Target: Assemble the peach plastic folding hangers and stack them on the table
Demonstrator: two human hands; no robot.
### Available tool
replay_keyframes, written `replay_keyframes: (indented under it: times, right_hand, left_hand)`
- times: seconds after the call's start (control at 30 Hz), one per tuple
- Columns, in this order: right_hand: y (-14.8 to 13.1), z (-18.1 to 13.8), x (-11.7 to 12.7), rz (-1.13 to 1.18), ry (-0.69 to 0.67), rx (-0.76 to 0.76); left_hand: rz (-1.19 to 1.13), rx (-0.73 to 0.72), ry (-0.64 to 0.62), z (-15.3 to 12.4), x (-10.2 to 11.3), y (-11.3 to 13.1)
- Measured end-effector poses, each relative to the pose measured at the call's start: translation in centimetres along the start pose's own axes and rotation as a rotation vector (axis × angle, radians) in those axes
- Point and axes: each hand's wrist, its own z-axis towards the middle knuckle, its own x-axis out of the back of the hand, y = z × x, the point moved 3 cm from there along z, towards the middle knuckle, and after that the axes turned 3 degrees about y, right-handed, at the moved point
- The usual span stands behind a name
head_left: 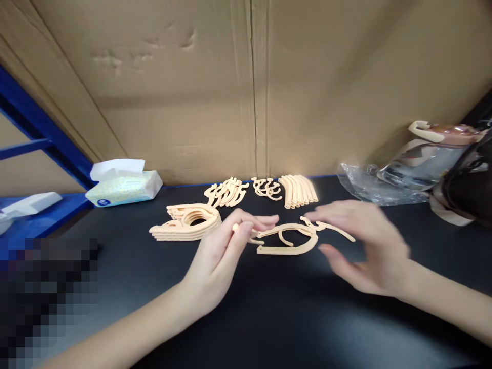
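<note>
My left hand (pixel 223 251) pinches the left end of a cream plastic hanger piece (pixel 286 249) just above the black table (pixel 246 318). A thin curved hook part (pixel 330 229) lies across that piece on its right side. My right hand (pixel 365 246) hovers over the right end with fingers spread, blurred by motion, holding nothing that I can see. Behind, a stack of the same hanger pieces (pixel 188 223) lies to the left. Farther back are piles of curved arms (pixel 226 193), small hooks (pixel 266 188) and straight strips (pixel 299 190).
A tissue pack (pixel 123 187) sits at the back left beside a blue shelf frame (pixel 42 133). Clear plastic bags (pixel 407 174) with more parts stand at the right. A cardboard wall (pixel 253 87) closes the back. A pixelated patch covers the lower left.
</note>
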Motion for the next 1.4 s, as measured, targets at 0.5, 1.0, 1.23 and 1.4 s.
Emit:
replay_keyframes:
  times: [0.5, 1.0, 1.23, 1.4]
  right_hand:
    - [-1.1, -0.5, -5.3, -0.049, -0.306, 0.09]
    - [-1.9, -0.5, -5.3, -0.037, -0.286, 0.103]
    - [-2.1, -0.7, -4.3, 0.027, -0.194, 0.113]
    - [-1.6, -0.5, -4.4, -0.03, -0.219, 0.078]
  left_hand:
    - [-0.295, 0.639, 0.089, 1.0, 0.5, -4.2]
    - [0.319, 0.217, -0.137, -0.6, -0.4, -1.6]
    - [0.629, 0.024, -0.179, -1.2, -0.6, -1.2]
    - [0.676, 0.034, -0.16, -1.4, -0.5, -1.9]
